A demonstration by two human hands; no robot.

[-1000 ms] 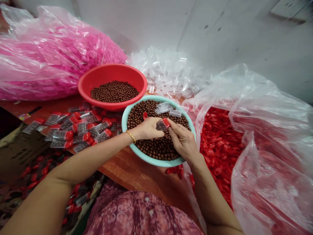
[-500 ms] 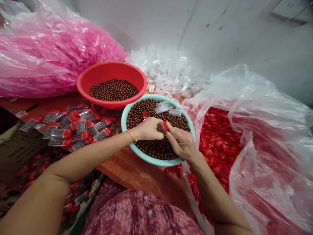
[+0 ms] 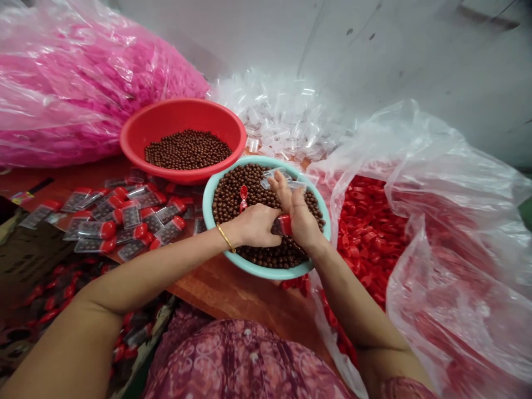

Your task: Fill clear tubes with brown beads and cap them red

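Note:
Over the light-blue basin (image 3: 266,272) my left hand (image 3: 258,225) is closed around a small clear box with a red cap (image 3: 285,224). My right hand (image 3: 303,219) has its fingers stretched out, and its palm presses against the cap end. Brown round beads (image 3: 233,194) fill the basin below both hands. A small red scoop (image 3: 243,195) stands up out of the beads beside my left hand. Clear empty boxes (image 3: 274,176) lie on the beads behind my right fingers, partly hidden by them.
A red basin (image 3: 133,141) with more brown beads stands behind. Capped boxes (image 3: 97,229) are heaped at left. A bag of pink pieces (image 3: 100,83) is at back left, loose clear boxes (image 3: 286,116) at the back. Red caps (image 3: 366,244) lie in an open plastic bag (image 3: 449,288) at right.
My right hand has let go of its finger grip on the red cap, spread its fingers and set its palm against the cap end. My left hand still holds the box.

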